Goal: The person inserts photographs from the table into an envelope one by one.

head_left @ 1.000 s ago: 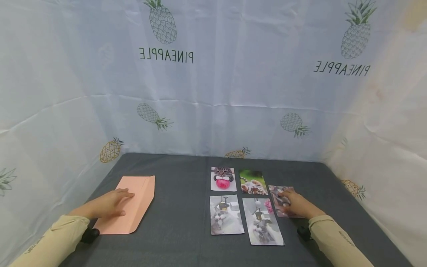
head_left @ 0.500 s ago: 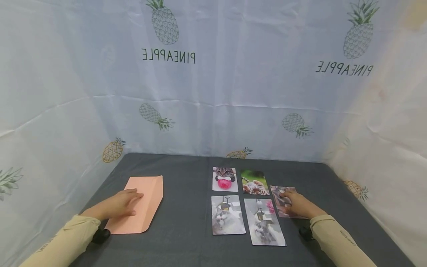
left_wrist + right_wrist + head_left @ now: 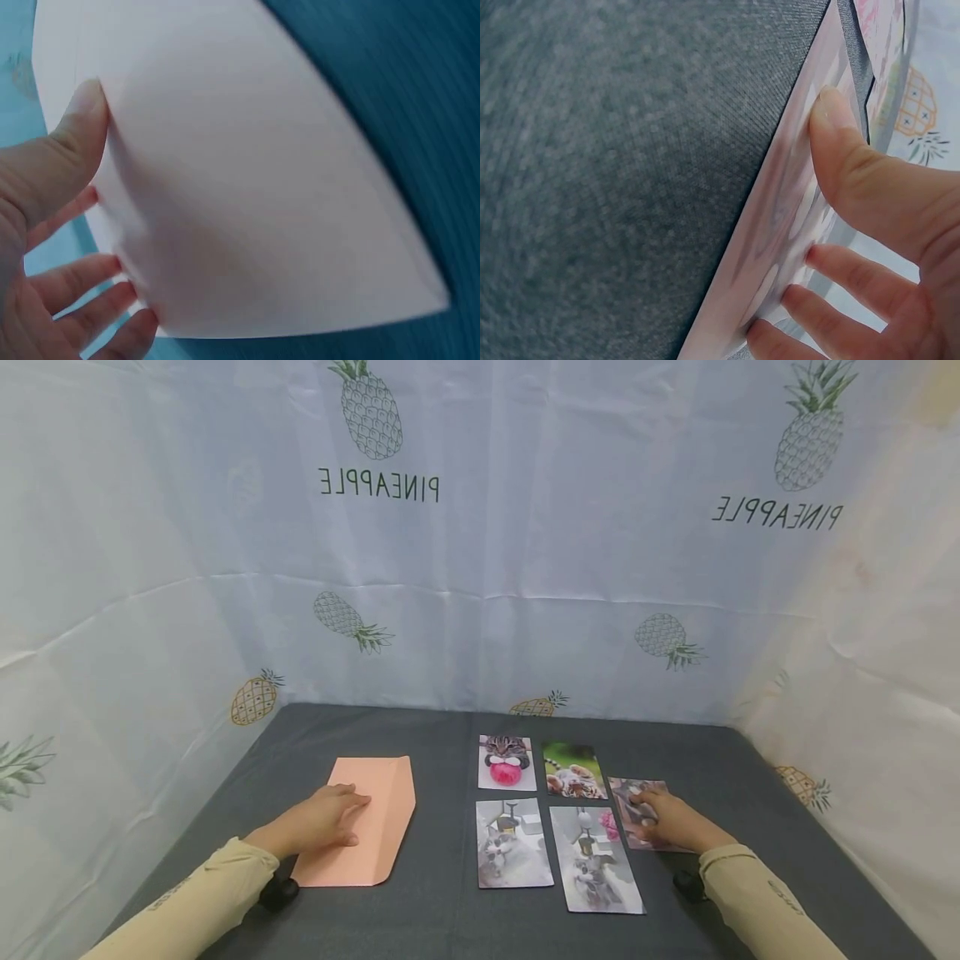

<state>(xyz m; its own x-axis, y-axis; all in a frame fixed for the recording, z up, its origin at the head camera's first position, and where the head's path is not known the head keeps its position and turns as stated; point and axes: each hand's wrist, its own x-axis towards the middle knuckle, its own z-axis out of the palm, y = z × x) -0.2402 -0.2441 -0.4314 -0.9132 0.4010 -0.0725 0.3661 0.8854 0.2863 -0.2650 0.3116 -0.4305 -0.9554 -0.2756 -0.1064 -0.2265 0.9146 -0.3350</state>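
Note:
My left hand (image 3: 321, 822) rests on a peach envelope (image 3: 384, 835) on the left half of the table. In the left wrist view the spread thumb and fingertips touch the surface of the envelope (image 3: 240, 195), which lies flat with a pointed flap side to the right. Over at the right, my right hand (image 3: 678, 825) lies on a pinkish photo card (image 3: 624, 795), covering part of it. Its thumb and fingers touch the photo card (image 3: 757, 225) without curling round it, as the right wrist view shows.
Several other photo cards lie close by: a cat with a pink ball (image 3: 506, 762), a tiger cub on green (image 3: 573, 771), a pale kitten card (image 3: 513, 843) and a larger kitten card (image 3: 597, 860). White pineapple-print cloth (image 3: 480, 543) hangs behind the dark table (image 3: 442, 793).
The left hand has slid the envelope to the right across the table, toward the photo cards. The right hand and its photo card have stayed in place.

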